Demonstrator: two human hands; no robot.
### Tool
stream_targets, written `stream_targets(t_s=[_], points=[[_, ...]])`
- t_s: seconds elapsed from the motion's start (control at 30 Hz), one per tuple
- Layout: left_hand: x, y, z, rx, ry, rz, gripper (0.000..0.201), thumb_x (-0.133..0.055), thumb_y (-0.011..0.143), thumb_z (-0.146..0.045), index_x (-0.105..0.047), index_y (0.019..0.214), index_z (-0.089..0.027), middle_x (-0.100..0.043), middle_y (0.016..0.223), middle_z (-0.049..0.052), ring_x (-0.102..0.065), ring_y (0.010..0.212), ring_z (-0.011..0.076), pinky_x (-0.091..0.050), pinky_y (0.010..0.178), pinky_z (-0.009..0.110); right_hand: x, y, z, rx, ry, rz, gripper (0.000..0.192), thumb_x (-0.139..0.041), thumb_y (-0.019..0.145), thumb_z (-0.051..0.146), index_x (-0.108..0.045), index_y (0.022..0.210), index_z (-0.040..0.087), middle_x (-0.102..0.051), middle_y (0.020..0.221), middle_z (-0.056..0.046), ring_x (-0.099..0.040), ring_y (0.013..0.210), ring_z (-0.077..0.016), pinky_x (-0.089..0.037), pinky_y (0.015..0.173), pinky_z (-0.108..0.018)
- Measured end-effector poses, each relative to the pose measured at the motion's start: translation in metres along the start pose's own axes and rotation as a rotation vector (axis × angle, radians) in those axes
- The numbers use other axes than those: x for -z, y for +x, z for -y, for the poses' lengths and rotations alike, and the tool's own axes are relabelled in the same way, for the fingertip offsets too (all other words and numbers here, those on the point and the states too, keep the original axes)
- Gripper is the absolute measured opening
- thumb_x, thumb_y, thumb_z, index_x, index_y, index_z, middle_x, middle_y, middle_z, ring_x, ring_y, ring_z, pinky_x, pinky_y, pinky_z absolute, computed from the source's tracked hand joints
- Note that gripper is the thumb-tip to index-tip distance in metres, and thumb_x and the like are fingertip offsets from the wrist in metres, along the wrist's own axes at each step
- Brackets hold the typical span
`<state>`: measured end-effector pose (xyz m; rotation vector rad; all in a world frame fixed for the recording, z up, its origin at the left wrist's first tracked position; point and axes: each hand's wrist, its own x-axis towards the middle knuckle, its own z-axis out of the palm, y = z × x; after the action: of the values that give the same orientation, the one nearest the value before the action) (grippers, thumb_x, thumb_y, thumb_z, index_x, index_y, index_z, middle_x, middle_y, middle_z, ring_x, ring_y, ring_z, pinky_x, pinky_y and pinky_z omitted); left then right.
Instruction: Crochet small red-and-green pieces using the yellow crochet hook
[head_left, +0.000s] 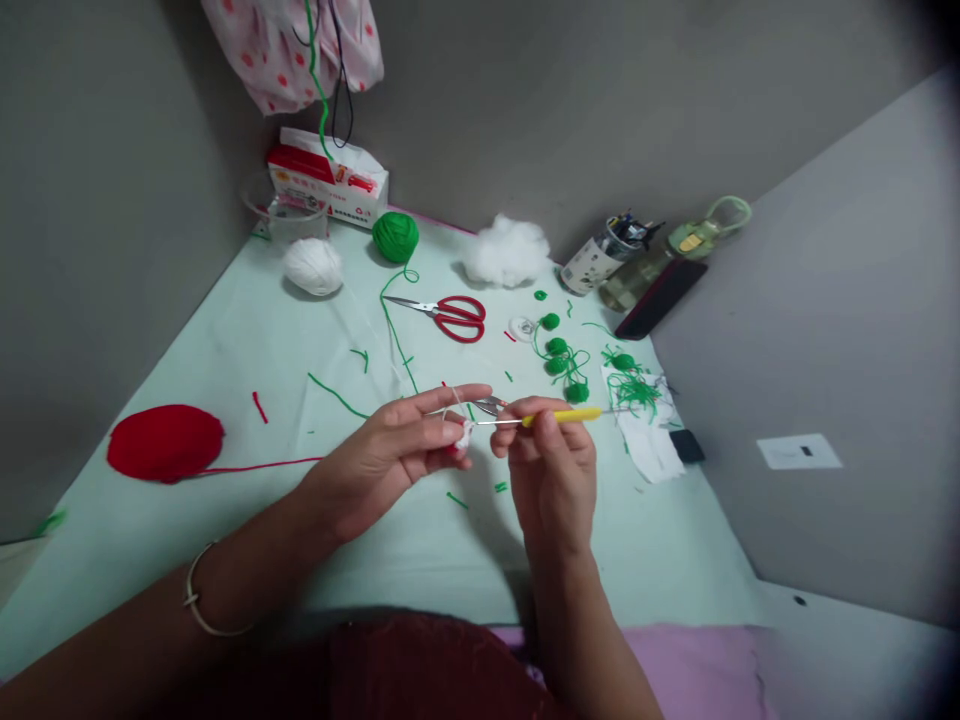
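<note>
My left hand [397, 450] pinches a tiny white crochet piece [465, 434], with white yarn running over its forefinger. My right hand [551, 465] grips a yellow-handled crochet hook [561, 416]; the metal tip points left into the white piece. Both hands hover above the pale green table [247, 340], almost touching each other. The white yarn ball [313, 266] lies at the back left. A small metal snipper [491, 404] shows just behind the fingers.
A red yarn ball [165, 442] sits at the left with a strand trailing right. Further back lie a green yarn ball [396, 236], red scissors [454, 316], white stuffing [507, 250], several small green crochet pieces [559, 355], yarn scraps on paper [637, 395], a cup of tools [600, 260] and a phone [660, 298].
</note>
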<state>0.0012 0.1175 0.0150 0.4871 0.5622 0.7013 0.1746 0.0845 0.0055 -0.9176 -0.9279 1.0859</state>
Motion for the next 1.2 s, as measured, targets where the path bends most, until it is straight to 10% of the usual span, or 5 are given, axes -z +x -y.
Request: stream_targets(t_s=[0.3,1.0,1.2], points=[[-0.005,0.0,0.008,-0.175,0.223,-0.049,0.044,-0.083,0.083,-0.023,-0.074,0.126,-0.025,-0.073,0.1,0.002,-0.067,0.094,0.0169,-0.051,0.097,0.033,-0.003,-0.005,-0.005,0.143,-0.144,0.108,0.013,-0.067,0.097,0.029,-0.08,0.099,0.029,-0.078,0.098,-0.004,-0.07,0.089,-0.0174,-0.057,0.069,-0.029],[-0.005,-0.005,0.003,-0.221,0.288,-0.146,0.034,-0.083,0.082,-0.023,-0.081,0.115,-0.026,-0.062,0.086,-0.001,-0.059,0.085,0.0149,-0.049,0.088,0.029,0.002,-0.002,0.002,0.128,-0.133,0.113,0.019,-0.055,0.104,0.033,-0.069,0.097,0.022,-0.081,0.089,-0.005,-0.073,0.067,-0.0156,-0.062,0.062,-0.031],[-0.004,-0.003,0.004,-0.248,0.34,-0.171,0.035,-0.082,0.083,-0.024,-0.08,0.118,-0.025,-0.062,0.084,-0.001,-0.059,0.082,0.0143,-0.049,0.089,0.029,0.002,-0.012,0.004,0.402,-0.423,0.121,0.019,-0.053,0.104,0.02,-0.071,0.107,0.025,-0.08,0.098,-0.004,-0.073,0.079,-0.017,-0.062,0.071,-0.036]])
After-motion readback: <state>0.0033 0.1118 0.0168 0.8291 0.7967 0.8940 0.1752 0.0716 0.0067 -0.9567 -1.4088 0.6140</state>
